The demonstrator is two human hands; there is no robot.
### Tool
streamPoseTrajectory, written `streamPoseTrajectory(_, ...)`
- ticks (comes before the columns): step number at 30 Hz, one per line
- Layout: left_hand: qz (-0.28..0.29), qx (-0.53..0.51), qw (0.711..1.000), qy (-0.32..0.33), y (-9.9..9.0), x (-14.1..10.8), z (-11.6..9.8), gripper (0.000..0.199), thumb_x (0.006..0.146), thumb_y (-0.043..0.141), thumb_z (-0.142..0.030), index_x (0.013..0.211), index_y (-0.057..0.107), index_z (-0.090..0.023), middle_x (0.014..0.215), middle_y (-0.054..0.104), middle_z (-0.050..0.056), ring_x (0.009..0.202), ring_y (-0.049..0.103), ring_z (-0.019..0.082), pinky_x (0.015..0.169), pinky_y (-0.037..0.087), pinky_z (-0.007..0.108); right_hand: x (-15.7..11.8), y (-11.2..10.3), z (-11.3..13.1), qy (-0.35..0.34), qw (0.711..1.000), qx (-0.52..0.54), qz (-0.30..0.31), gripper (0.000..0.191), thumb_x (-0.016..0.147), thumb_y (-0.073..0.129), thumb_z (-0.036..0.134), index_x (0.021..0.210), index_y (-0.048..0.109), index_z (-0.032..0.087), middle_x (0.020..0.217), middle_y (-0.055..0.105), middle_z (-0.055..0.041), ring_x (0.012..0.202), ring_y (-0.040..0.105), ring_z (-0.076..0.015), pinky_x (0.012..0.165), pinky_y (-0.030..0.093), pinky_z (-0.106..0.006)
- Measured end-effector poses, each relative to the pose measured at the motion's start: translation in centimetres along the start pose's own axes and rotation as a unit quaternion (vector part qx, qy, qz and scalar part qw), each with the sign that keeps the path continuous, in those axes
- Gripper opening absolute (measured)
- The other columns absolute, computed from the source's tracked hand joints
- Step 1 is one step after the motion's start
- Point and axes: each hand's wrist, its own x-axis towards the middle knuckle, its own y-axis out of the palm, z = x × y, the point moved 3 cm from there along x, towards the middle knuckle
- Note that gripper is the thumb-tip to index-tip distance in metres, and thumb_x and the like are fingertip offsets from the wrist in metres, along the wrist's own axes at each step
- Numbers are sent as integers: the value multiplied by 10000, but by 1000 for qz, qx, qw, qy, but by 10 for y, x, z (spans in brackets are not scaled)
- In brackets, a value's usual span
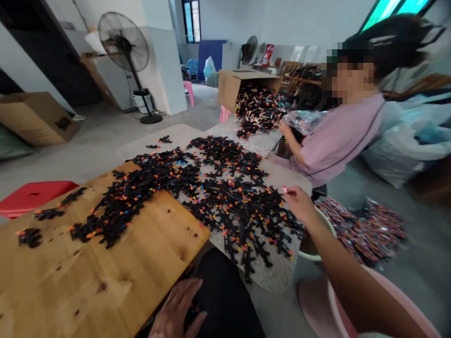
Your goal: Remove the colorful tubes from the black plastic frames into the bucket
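Many small black plastic toy guns (243, 197) with orange, blue and yellow bits lie heaped across a pale stone-look table (275, 277) and a wooden board (141, 277). My left hand (179, 305) is low by the board's near edge, above my dark-clothed lap. Its fingers are stretched out, and dark pieces show partly beneath it. At the heap's right edge, my right hand (299, 202) has its fingers curled together. A tiny white and pink thing (285, 189) shows at its fingertips; whether it is held or worn on a finger is unclear.
A co-worker (338, 136) sits at the right, holding a clear plastic bag (303, 120). A tipped carton (229, 89) spills colourful pieces. Below my right arm stand a pale green-rimmed bucket (317, 256) and a pink tub (313, 300). A red stool (38, 195) stands left.
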Motion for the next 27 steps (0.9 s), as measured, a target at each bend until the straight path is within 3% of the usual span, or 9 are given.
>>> streamPoseTrajectory(2,-19,49,997,56,23,28,-25,748,941,623,-523,1614,383,-305,1630,445,86,1471,468,311,1187,463,472,-35,-5,-38,33,999,-22,-17,248,917,510,378,1051,646,219,1077,727,-139,1000,674,-301,917,498,-387)
streamPoseTrajectory(4,-27,88,992,81,45,60,-49,936,852,689,-650,1632,342,-267,1686,332,131,1532,357,366,1223,377,569,-64,0,-60,43,998,-40,-26,242,911,479,334,1054,633,213,1092,711,-160,1039,661,-317,953,495,-410)
streamPoseTrajectory(6,-19,111,990,85,63,93,-67,1022,791,701,-741,1619,375,-238,1690,300,179,1544,313,410,1236,292,642,-85,10,-67,33,998,-47,-38,244,911,458,301,1066,617,201,1114,692,-177,1099,637,-326,996,482,-426)
streamPoseTrajectory(10,-9,126,991,41,79,145,-85,1001,837,625,-769,1628,358,-216,1703,256,194,1573,232,415,1251,220,650,-98,34,-56,7,998,-41,-55,214,923,460,269,1076,594,202,1176,657,-186,1170,603,-316,1044,460,-422)
streamPoseTrajectory(17,-9,86,992,-93,81,215,-86,1066,800,676,-736,1647,300,-209,1722,184,199,1568,203,459,1213,296,640,-66,79,-14,-40,996,-22,-72,168,913,459,206,1032,578,196,1166,639,-218,1207,585,-339,1070,443,-443)
streamPoseTrajectory(23,-29,92,989,-113,64,246,-82,818,938,570,-530,1635,312,-191,1734,174,152,1570,248,368,1233,331,482,-41,102,11,-102,991,17,-85,129,910,480,214,995,577,216,1176,650,-188,1233,572,-300,1062,444,-420)
streamPoseTrajectory(27,-85,120,965,-216,37,262,-55,1000,853,578,-746,1641,276,-210,1738,134,176,1585,149,430,1246,217,606,-24,99,-3,-47,982,16,-180,179,878,500,217,1020,582,145,1097,625,-233,1163,556,-365,1001,426,-505)
